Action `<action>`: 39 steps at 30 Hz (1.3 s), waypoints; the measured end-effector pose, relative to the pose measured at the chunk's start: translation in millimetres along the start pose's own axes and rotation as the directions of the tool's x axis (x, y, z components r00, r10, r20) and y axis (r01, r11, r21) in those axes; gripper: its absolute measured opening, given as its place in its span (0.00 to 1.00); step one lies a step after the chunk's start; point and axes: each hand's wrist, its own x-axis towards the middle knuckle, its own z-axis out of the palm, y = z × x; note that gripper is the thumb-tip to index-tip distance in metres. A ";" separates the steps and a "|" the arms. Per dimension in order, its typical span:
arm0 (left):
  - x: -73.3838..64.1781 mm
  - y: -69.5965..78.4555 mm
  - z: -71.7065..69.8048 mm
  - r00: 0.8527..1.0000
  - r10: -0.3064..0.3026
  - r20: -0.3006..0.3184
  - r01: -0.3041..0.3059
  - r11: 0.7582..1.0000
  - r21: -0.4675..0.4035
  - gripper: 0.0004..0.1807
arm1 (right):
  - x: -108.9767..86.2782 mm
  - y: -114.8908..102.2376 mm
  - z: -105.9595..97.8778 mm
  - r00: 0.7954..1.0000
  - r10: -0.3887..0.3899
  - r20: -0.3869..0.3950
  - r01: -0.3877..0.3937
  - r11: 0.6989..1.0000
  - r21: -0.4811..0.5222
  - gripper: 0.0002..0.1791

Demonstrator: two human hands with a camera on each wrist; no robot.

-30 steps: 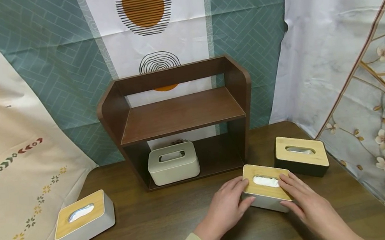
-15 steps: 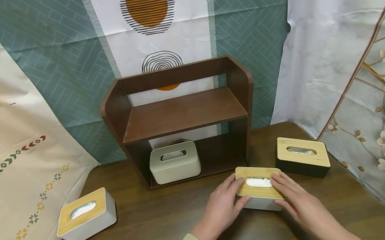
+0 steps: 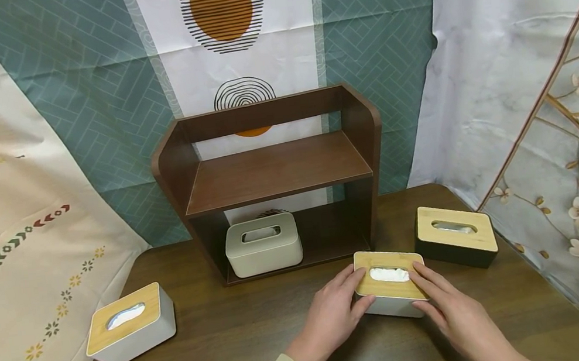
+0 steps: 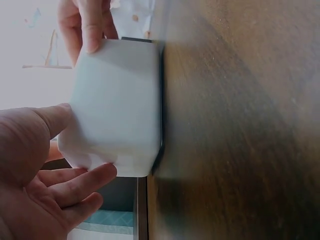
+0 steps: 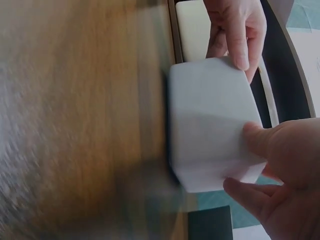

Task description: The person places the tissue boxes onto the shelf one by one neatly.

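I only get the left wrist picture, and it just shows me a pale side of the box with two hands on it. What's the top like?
Observer: In the head view, the white box has a wood-coloured top with a long slot in it.
Operator: Ooh! Where do the right hand's fingers go?
Observer: Some of the right hand's fingers rest on that top, at its right end.
Operator: And is there any box in a shelf?
Observer: Yes, a beige box sits at the left of the brown shelf's lower level.
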 end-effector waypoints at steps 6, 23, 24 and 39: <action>-1.1 0.5 2.2 1.000 -0.003 -0.024 0.003 1.000 0.005 0.30 | 0.9 -6.4 3.5 1.000 0.029 0.001 -0.029 1.000 -0.003 0.38; -0.9 1.1 1.4 0.995 -0.042 -0.085 0.043 0.999 0.013 0.31 | 9.1 -14.5 10.2 1.000 0.023 -0.011 -0.023 1.000 0.004 0.34; -1.0 1.4 1.0 0.995 -0.044 -0.094 0.046 0.999 0.020 0.31 | 10.1 -15.3 10.4 1.000 0.026 -0.010 -0.026 1.000 0.006 0.34; -1.9 -3.2 -6.9 0.977 -0.074 -0.200 0.089 0.994 0.068 0.32 | 28.9 -21.3 18.1 0.996 -0.055 -0.076 0.057 0.998 0.021 0.34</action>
